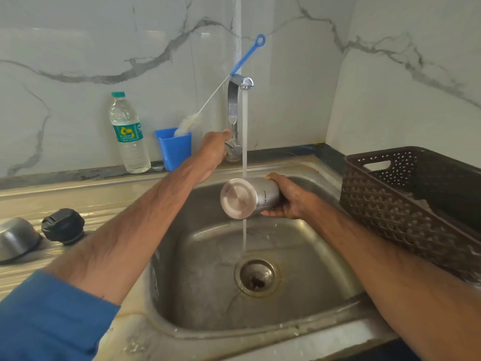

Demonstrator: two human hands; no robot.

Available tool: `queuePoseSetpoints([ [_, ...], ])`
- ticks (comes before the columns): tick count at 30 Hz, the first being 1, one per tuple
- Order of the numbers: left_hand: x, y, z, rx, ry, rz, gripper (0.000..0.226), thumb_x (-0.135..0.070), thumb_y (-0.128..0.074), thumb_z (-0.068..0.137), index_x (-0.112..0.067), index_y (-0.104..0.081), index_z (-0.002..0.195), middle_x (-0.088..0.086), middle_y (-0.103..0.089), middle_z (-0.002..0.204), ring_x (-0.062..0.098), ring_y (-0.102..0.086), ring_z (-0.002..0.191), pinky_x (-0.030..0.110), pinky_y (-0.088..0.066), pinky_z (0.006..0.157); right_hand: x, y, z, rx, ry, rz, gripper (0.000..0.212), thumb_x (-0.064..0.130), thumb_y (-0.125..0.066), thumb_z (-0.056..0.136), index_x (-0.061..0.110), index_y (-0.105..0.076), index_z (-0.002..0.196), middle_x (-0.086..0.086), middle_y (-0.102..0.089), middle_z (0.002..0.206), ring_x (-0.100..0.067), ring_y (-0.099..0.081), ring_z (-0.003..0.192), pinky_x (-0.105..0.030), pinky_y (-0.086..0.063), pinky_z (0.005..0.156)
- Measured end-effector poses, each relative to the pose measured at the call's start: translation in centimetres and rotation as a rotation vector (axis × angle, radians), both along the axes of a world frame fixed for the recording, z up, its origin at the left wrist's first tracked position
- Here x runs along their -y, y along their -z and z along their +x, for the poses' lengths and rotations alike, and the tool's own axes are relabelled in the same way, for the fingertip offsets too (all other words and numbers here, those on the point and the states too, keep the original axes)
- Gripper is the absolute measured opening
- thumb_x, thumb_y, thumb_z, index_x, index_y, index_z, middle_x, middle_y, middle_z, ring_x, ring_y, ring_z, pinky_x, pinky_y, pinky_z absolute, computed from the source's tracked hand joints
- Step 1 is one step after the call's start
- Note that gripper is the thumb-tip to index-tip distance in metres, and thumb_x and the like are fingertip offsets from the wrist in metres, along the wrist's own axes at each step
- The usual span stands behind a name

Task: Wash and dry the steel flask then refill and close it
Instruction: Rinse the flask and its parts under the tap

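The steel flask lies on its side over the sink, its flat base turned toward me. My right hand grips its body from the right. Water runs from the tap spout in a thin stream past the flask's base down to the drain. My left hand reaches to the back and holds the tap handle at the faucet's foot. The flask's black cap stands on the draining board at the left. The flask's mouth is hidden behind my right hand.
A steel cup lies upside down beside the cap. A plastic water bottle and a blue cup holding a bottle brush stand at the back wall. A brown plastic basket sits right of the sink.
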State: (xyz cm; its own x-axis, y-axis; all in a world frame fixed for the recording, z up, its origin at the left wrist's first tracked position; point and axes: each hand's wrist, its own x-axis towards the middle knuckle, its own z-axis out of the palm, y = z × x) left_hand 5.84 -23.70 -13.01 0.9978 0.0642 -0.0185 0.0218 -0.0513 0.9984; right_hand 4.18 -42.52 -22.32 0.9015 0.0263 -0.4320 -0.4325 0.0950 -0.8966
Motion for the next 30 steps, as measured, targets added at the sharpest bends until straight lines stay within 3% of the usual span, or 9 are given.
queuePoseSetpoints([
  [7,-0.1,-0.3,0.0,-0.024,0.034,-0.064,0.021,-0.019,-0.047,0.111,-0.016,-0.055,0.092,-0.002,-0.043,0.078,0.008,-0.04,0.07,0.022,-0.039,0.07,-0.3,-0.5,-0.5,0.01,-0.02,-0.024,0.03,0.045,-0.064,0.096,0.017,-0.063,0.107,-0.011,-0.067,0.085,-0.023,-0.072,0.051,-0.034,-0.058,0.044],
  [11,0.0,-0.4,0.1,-0.043,0.028,-0.124,0.012,-0.019,-0.048,0.111,-0.014,-0.059,0.113,-0.002,-0.045,0.084,0.007,-0.042,0.072,0.019,-0.047,0.073,-0.5,-0.6,-0.6,0.013,-0.026,-0.033,0.033,0.046,-0.064,0.096,0.017,-0.063,0.11,-0.012,-0.068,0.088,-0.024,-0.072,0.053,-0.035,-0.058,0.046],
  [14,0.0,-0.3,0.5,-0.041,0.031,-0.113,0.025,-0.019,-0.048,0.111,-0.007,-0.056,0.132,-0.002,-0.045,0.087,0.007,-0.042,0.074,0.022,-0.049,0.08,-0.5,-0.4,-0.5,0.025,-0.024,-0.039,0.039,0.047,-0.066,0.095,0.016,-0.061,0.119,-0.015,-0.068,0.095,-0.025,-0.073,0.054,-0.036,-0.059,0.047],
  [17,-0.2,0.0,0.8,-0.025,0.046,-0.068,0.028,-0.02,-0.048,0.111,-0.007,-0.054,0.136,-0.003,-0.042,0.084,0.008,-0.042,0.073,0.021,-0.047,0.077,-0.6,-0.5,-0.5,0.042,-0.021,-0.043,0.045,0.048,-0.067,0.094,0.015,-0.059,0.124,-0.015,-0.067,0.095,-0.025,-0.073,0.054,-0.036,-0.059,0.047],
  [21,-0.6,0.6,1.3,0.006,0.062,0.066,0.037,-0.025,-0.048,0.111,-0.003,-0.051,0.141,-0.005,-0.04,0.078,0.009,-0.039,0.07,0.028,-0.037,0.08,-1.1,-1.0,-0.7,0.097,-0.004,-0.043,0.051,0.049,-0.07,0.092,0.014,-0.057,0.127,-0.016,-0.067,0.104,-0.031,-0.073,0.077,-0.039,-0.06,0.052],
  [23,-0.7,0.7,1.4,0.014,0.07,0.082,0.031,-0.026,-0.048,0.111,-0.006,-0.055,0.134,-0.005,-0.04,0.078,0.009,-0.039,0.07,0.029,-0.036,0.08,-1.5,-1.3,-0.9,0.112,0.008,-0.054,0.053,0.048,-0.072,0.091,0.013,-0.056,0.127,-0.017,-0.067,0.109,-0.032,-0.072,0.083,-0.038,-0.06,0.05],
  [26,-0.7,0.5,1.1,0.031,0.084,0.123,0.015,-0.025,-0.05,0.111,-0.02,-0.058,0.099,-0.002,-0.047,0.083,0.01,-0.046,0.075,0.031,-0.043,0.086,-1.7,-1.4,-1.1,0.12,0.041,-0.073,0.055,0.047,-0.075,0.09,0.012,-0.055,0.128,-0.019,-0.067,0.113,-0.034,-0.071,0.089,-0.037,-0.059,0.048],
  [30,-1.0,1.4,0.9,0.078,0.121,0.319,0.025,-0.033,-0.061,0.105,-0.008,-0.062,0.101,0.006,-0.066,0.119,0.02,-0.061,0.111,0.041,-0.05,0.107,-0.7,-1.7,-0.8,0.153,0.123,-0.076,0.057,0.046,-0.075,0.09,0.011,-0.055,0.13,-0.019,-0.069,0.111,-0.036,-0.073,0.091,-0.045,-0.063,0.057],
])
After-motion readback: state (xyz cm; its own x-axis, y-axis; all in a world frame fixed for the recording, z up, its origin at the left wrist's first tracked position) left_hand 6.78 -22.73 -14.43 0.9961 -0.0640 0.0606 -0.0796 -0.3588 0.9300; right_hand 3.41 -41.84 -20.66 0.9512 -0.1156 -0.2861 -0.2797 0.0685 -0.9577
